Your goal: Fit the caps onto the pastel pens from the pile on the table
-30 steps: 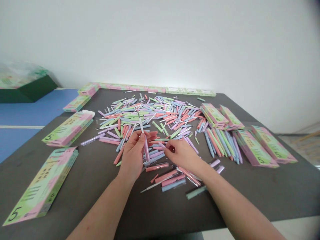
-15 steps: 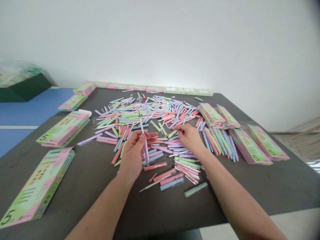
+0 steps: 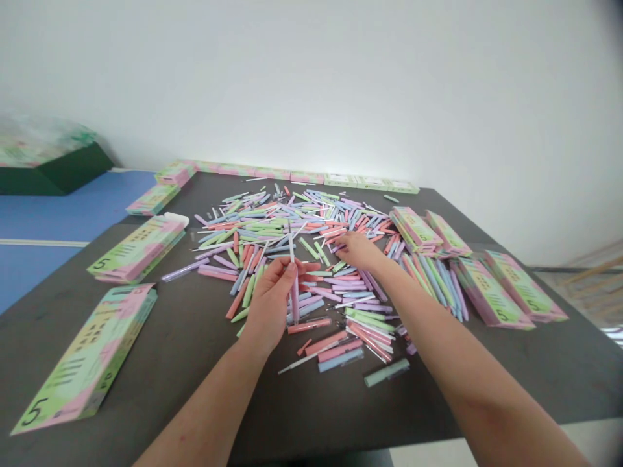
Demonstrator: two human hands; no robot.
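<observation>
My left hand [image 3: 275,292] is closed around a slim pen with a purple barrel [image 3: 294,301] and a pale upper rod, held nearly upright above the table. My right hand [image 3: 357,250] reaches into the spread of loose pen parts [image 3: 272,224]. Its thumb and forefinger are slightly apart, close to a small purple piece, and nothing shows between them. Purple, green, coral and blue barrels, caps and white refills lie around both hands. In front of them rest a coral cap [image 3: 309,325], a blue cap [image 3: 341,359] and a grey-green cap [image 3: 387,373].
Flat pink-and-green boxes stand on the left [image 3: 87,357] and the right [image 3: 496,292], with more boxes [image 3: 272,174] lined along the back by the wall. A row of pens [image 3: 433,282] lies beside the right boxes. A dark green bin [image 3: 58,172] sits far left.
My right hand has moved farther into the pile, away from me. My left hand still holds the purple pen. The whole view has shifted slightly.
</observation>
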